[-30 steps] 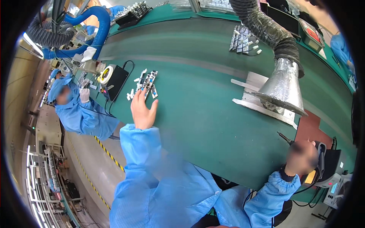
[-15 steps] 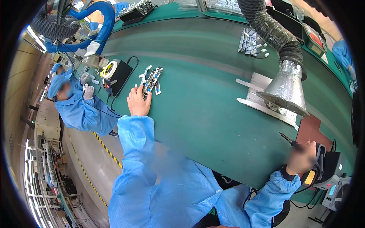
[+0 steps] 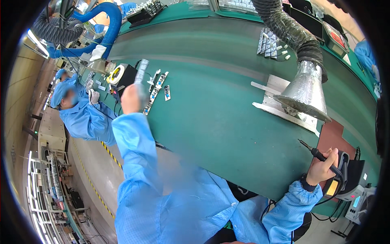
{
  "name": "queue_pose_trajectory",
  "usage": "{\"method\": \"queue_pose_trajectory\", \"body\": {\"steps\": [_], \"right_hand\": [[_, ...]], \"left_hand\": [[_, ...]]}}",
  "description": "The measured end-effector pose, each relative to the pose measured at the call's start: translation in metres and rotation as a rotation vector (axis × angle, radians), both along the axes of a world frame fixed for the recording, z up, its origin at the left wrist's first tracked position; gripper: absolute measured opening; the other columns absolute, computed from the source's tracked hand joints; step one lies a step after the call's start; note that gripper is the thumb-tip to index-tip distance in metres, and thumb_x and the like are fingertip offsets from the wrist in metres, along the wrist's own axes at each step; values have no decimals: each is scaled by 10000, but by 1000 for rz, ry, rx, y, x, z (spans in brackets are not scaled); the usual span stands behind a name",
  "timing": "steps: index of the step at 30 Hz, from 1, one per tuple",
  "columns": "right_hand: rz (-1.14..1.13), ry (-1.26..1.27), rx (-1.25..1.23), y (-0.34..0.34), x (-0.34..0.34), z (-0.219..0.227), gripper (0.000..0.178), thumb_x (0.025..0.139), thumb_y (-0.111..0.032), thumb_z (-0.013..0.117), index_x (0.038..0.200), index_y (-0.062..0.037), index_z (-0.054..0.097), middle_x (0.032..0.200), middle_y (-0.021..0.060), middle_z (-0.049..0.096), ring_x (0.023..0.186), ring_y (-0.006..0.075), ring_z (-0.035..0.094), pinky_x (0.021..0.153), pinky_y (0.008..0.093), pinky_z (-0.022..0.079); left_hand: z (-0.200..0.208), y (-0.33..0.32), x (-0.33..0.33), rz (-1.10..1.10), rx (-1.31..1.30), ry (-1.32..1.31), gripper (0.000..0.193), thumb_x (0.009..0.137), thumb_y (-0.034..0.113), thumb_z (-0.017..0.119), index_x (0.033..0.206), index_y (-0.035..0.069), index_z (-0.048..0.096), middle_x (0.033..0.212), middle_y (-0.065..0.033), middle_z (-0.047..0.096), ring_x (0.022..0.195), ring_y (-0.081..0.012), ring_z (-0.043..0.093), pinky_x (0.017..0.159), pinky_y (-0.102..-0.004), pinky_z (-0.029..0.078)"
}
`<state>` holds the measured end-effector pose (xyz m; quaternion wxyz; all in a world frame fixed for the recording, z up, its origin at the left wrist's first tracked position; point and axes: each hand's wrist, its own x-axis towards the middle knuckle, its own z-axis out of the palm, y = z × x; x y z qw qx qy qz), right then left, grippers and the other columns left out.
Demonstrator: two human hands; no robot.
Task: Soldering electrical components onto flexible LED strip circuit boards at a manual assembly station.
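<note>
At the table's left, my left hand (image 3: 131, 100), blurred by motion, is closed around one end of a light grey board strip (image 3: 141, 72) that stands up from the fist. Just right of that hand, strips with dark and blue parts (image 3: 156, 94) lie on the green mat (image 3: 215, 122), a short single piece (image 3: 167, 92) beside them. At the right, my right hand (image 3: 323, 171) grips a soldering iron (image 3: 316, 153) like a pen. Its bare tip points up and left, over the mat and touching no board.
A silvery extraction hood (image 3: 304, 95) hangs over a pale metal plate (image 3: 270, 106) at the right. Near my right hand are a reddish-brown pad (image 3: 335, 138) and a soldering station (image 3: 357, 205). A black box (image 3: 129, 75) and a co-worker (image 3: 83, 110) are at the left.
My left hand has moved left and up from the strips, lifting one with it. My right hand has shifted slightly, and the soldering iron in it now shows more clearly.
</note>
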<state>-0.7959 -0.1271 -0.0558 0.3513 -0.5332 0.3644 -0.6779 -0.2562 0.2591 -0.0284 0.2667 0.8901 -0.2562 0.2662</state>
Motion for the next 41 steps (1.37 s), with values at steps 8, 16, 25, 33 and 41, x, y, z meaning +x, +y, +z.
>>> {"method": "queue_pose_trajectory", "body": {"steps": [8, 16, 25, 33, 41], "right_hand": [[-17, -6, 31, 2, -3, 6, 378, 1011, -126, 548, 655, -30, 466, 670, 9, 459, 651, 104, 436, 697, 271, 412], [-7, -10, 45, 0, 1, 3, 356, 1013, -130, 533, 670, -45, 490, 656, -14, 457, 625, 87, 430, 687, 263, 439], [-14, -68, 52, -3, 1, 4, 354, 997, -103, 538, 656, -19, 491, 639, 12, 468, 621, 102, 439, 640, 269, 402], [-17, -17, 44, -1, -1, 9, 365, 1000, -121, 540, 660, 8, 508, 655, 32, 516, 624, 102, 451, 612, 256, 383], [41, -66, 41, -2, -4, 8, 361, 996, -124, 546, 666, 20, 517, 662, 46, 519, 632, 114, 452, 611, 266, 386]], "left_hand": [[69, 32, 6, -341, -715, 451, 293, 1047, 228, 527, 1089, -27, 665, 870, -32, 686, 725, -73, 606, 637, -226, 482], [36, -82, -184, -798, -116, 1304, 242, 1019, 158, 550, 1140, -30, 643, 992, -61, 691, 882, -103, 622, 780, -254, 498], [34, -180, -272, -1360, 366, 536, 330, 952, 197, 646, 1231, 20, 633, 1120, -129, 659, 1053, -281, 602, 935, -383, 452], [24, -197, -274, -1268, 488, 664, 523, 839, 238, 750, 1293, 37, 583, 1078, -136, 615, 1032, -326, 571, 920, -404, 451], [18, -214, -266, -1262, 719, 759, 432, 811, 206, 749, 1200, 43, 657, 1065, -119, 619, 1027, -291, 595, 926, -394, 462]]}}
